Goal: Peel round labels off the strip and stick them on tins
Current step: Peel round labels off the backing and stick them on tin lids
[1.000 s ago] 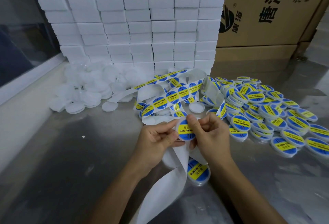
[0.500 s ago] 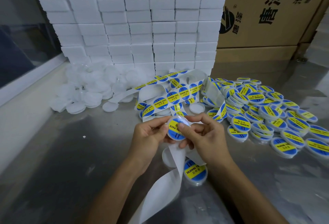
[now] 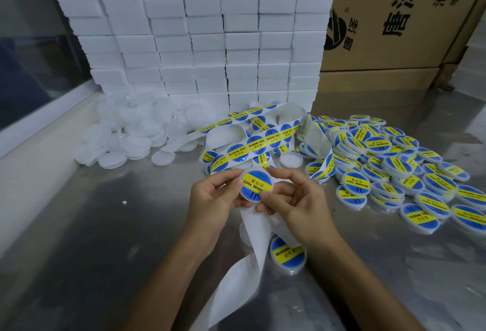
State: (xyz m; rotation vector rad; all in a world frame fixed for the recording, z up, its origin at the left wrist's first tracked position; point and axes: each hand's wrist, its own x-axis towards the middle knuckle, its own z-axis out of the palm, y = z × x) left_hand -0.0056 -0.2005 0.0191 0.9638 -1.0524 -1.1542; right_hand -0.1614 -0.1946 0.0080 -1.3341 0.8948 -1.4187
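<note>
A small round white tin (image 3: 256, 185) with a blue and yellow label on its top sits between both hands above the metal table. My left hand (image 3: 215, 199) pinches its left edge. My right hand (image 3: 292, 199) grips its right side, thumb on the label's lower edge. The label strip (image 3: 252, 144) with several round labels curls behind the hands. Its empty white backing (image 3: 236, 278) trails toward me under my wrists. One labelled tin (image 3: 288, 254) lies below my right wrist.
A heap of labelled tins (image 3: 389, 173) spreads across the right of the table. Unlabelled white tins (image 3: 131, 133) pile at the back left. Stacked white boxes (image 3: 210, 36) and cardboard cartons (image 3: 394, 15) wall the back. A window ledge (image 3: 39, 130) runs along the left.
The label has gone from being held over the tin to lying flat on its top. Both hands and the tin rose slightly and the tin tilted to face me.
</note>
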